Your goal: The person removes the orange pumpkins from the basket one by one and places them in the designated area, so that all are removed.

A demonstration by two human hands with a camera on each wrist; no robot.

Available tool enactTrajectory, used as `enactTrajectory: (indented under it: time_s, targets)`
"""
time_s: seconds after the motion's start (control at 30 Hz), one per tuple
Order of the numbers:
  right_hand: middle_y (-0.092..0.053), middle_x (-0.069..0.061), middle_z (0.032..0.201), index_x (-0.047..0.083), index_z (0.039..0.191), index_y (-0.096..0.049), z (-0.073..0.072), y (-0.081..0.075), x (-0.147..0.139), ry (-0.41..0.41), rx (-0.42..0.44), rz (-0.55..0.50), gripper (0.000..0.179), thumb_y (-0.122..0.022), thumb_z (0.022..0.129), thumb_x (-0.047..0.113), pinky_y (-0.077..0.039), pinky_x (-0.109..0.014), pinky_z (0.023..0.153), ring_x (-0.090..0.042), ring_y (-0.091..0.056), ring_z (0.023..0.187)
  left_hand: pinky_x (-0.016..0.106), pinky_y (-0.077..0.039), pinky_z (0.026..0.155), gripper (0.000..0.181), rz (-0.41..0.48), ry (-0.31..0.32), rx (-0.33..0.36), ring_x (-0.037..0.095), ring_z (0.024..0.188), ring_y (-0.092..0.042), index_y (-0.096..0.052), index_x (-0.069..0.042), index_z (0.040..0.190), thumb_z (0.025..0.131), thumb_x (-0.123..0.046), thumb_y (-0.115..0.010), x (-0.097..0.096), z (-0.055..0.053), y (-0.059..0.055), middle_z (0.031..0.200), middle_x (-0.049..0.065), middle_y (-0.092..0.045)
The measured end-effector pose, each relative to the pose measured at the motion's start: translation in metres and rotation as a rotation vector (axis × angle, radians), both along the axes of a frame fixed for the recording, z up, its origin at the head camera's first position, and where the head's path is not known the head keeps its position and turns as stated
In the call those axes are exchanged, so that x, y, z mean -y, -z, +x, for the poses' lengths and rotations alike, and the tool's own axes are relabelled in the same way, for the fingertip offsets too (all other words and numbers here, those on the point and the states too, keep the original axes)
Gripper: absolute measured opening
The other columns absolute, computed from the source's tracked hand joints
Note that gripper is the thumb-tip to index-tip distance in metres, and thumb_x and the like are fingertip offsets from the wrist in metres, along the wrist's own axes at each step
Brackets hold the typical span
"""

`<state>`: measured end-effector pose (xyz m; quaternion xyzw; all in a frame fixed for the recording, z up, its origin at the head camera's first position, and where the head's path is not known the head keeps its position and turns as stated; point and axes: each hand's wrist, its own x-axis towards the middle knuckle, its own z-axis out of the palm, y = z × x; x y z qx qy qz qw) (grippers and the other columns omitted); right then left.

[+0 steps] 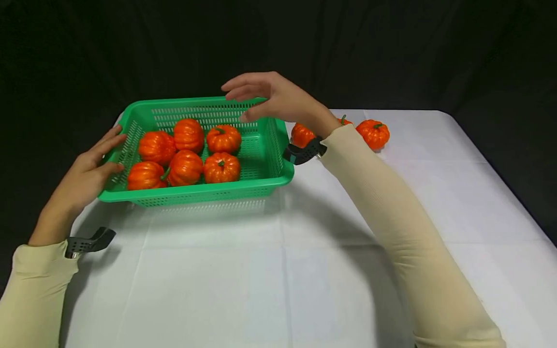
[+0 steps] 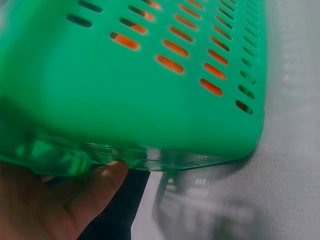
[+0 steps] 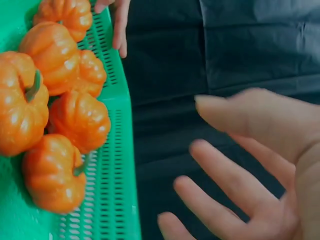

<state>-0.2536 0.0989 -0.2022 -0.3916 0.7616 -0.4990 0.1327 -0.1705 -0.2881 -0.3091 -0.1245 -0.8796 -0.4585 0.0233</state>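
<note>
A green plastic basket (image 1: 278, 181) with slotted walls holds several small orange pumpkins (image 1: 222, 167). My left hand (image 1: 89, 171) rests at the basket's left end, its fingers extended over the rim and the thumb apart from them. In the left wrist view, a digit (image 2: 97, 192) lies by the basket's lower edge. My right hand (image 1: 271, 96) is raised over the basket's far right corner, holding nothing. The right wrist view shows its fingers (image 3: 235, 180) spread and the thumb apart, with the far wall of the basket beside them.
To the right of the basket, more pumpkins (image 1: 373, 134) sit on the white-covered table (image 1: 209, 290), partly hidden by my right forearm. A black curtain (image 1: 391, 53) hangs behind the table. The basket stands near the table's far left edge.
</note>
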Motion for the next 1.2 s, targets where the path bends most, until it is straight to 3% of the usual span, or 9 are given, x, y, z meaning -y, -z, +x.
enactTrajectory:
  time_s: [0.2,0.3,0.47,0.6,0.83,1.2]
  targets:
    - [-0.057,-0.008,0.127,0.002,0.127,-0.055,-0.014,0.015,0.019,-0.212,0.151,0.046,0.049,-0.066,0.079,-0.005,-0.039,-0.036,0.097,-0.020,-0.048,0.119,0.047,0.000,0.109,0.054,-0.023,0.000,-0.006,0.009,0.138,-0.004,-0.028,-0.007,0.147,0.095,-0.004,-0.042,0.000,0.001,-0.002,0.154,-0.009,-0.011]
    - [-0.056,-0.009,0.128,-0.001,0.126,-0.055,-0.017,0.021,0.029,-0.279,0.202,0.063,0.049,-0.067,0.078,-0.007,-0.039,-0.035,0.097,-0.022,-0.048,0.119,0.047,0.000,0.109,0.054,-0.032,0.001,-0.014,0.009,0.138,-0.004,-0.028,-0.007,0.147,0.095,-0.004,-0.042,0.000,0.002,-0.004,0.154,-0.009,-0.011]
    - [-0.055,-0.013,0.127,-0.007,0.126,-0.052,-0.017,0.031,0.042,-0.350,0.215,0.070,0.052,-0.069,0.077,-0.008,-0.041,-0.040,0.095,-0.027,-0.048,0.118,0.048,-0.001,0.109,0.054,-0.038,0.000,-0.021,0.008,0.138,-0.005,-0.029,-0.007,0.147,0.094,-0.004,-0.042,0.000,0.002,-0.006,0.154,-0.010,-0.012]
    - [-0.053,-0.015,0.128,-0.005,0.125,-0.054,-0.015,0.042,0.048,-0.343,0.217,0.128,0.050,-0.069,0.078,-0.007,-0.041,-0.042,0.094,-0.027,-0.048,0.116,0.048,-0.001,0.109,0.054,-0.027,-0.002,-0.008,0.009,0.138,-0.005,-0.028,-0.008,0.147,0.095,-0.004,-0.041,-0.001,0.002,-0.006,0.154,-0.010,-0.012]
    - [-0.057,-0.009,0.124,0.001,0.123,-0.058,-0.014,0.056,0.049,-0.270,0.235,0.225,0.047,-0.071,0.078,-0.003,-0.043,-0.034,0.092,-0.028,-0.049,0.116,0.050,-0.001,0.108,0.054,-0.025,0.000,0.006,0.011,0.139,-0.004,-0.027,-0.007,0.147,0.095,-0.004,-0.041,-0.002,0.003,-0.006,0.154,-0.010,-0.011]
    - [-0.051,-0.009,0.132,-0.001,0.130,-0.052,-0.016,0.065,0.045,-0.365,0.267,0.243,0.056,-0.071,0.077,-0.004,-0.030,-0.039,0.103,-0.026,-0.040,0.126,0.047,-0.001,0.109,0.053,-0.035,0.000,-0.004,0.010,0.138,-0.005,-0.027,-0.009,0.147,0.096,-0.006,-0.040,-0.002,0.001,-0.003,0.154,-0.010,-0.010]
